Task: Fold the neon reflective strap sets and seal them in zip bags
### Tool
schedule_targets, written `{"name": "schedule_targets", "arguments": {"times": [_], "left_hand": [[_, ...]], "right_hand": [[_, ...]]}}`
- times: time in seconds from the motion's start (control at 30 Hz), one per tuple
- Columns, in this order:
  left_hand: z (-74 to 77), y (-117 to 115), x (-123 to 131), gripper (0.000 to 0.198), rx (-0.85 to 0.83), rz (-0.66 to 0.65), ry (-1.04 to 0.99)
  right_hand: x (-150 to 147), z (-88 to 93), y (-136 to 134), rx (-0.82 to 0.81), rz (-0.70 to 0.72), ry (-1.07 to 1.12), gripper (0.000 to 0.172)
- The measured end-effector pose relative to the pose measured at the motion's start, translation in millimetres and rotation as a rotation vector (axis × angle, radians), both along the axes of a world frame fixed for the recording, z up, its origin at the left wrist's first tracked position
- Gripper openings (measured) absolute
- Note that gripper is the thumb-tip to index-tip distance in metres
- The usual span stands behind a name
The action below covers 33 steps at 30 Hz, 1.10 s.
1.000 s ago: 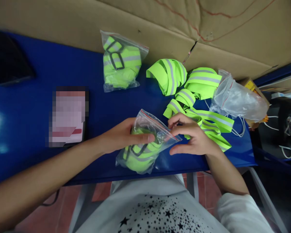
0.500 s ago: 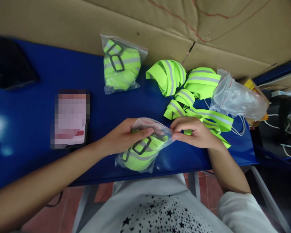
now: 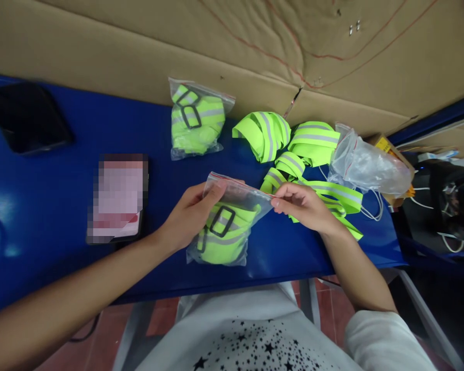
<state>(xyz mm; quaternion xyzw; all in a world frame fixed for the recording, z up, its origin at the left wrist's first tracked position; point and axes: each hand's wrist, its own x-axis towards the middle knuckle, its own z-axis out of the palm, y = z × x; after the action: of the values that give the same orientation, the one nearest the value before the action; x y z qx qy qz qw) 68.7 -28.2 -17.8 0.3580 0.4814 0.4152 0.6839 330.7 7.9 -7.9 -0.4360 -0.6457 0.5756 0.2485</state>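
Between my hands is a clear zip bag (image 3: 235, 198) with a red line along its top edge. Inside it lies a folded neon-yellow reflective strap (image 3: 226, 247) with a grey stripe and a black buckle (image 3: 222, 221). My left hand (image 3: 195, 211) grips the bag's upper left side, thumb on the front. At the top right corner, my right hand (image 3: 299, 203) pinches the zip edge between thumb and fingers. The bag's mouth looks flat and straight. Just beyond my right hand lie loose reflective straps (image 3: 340, 195).
A filled zip bag (image 3: 199, 123) stands by the cardboard wall (image 3: 139, 56). Rolled reflective straps (image 3: 265, 134) and a bundle of clear bags (image 3: 375, 162) sit to the right. On the left of the blue table (image 3: 58, 206) are a phone with a blurred screen (image 3: 119, 196) and a black object (image 3: 27, 118).
The bag's top has gone from bowed and gaping to flat and straight. My left thumb has moved up from the strap area to the zip edge. The camera view has shifted slightly.
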Motion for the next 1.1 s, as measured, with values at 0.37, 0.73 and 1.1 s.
{"name": "schedule_targets", "arguments": {"times": [0.37, 0.73, 1.1], "left_hand": [[-3.6, -4.3, 2.2, 0.044, 0.182, 0.01, 0.111], [-7.2, -1.3, 3.6, 0.045, 0.187, 0.008, 0.138], [-12.4, -2.0, 2.4, 0.031, 0.225, 0.092, 0.314]], "right_hand": [[-2.9, -10.3, -5.2, 0.128, 0.06, 0.039, 0.016], [-18.6, -15.8, 13.9, 0.05, 0.218, 0.1, 0.023], [-10.5, -23.6, 19.4, -0.303, 0.368, 0.174, 0.027]]}}
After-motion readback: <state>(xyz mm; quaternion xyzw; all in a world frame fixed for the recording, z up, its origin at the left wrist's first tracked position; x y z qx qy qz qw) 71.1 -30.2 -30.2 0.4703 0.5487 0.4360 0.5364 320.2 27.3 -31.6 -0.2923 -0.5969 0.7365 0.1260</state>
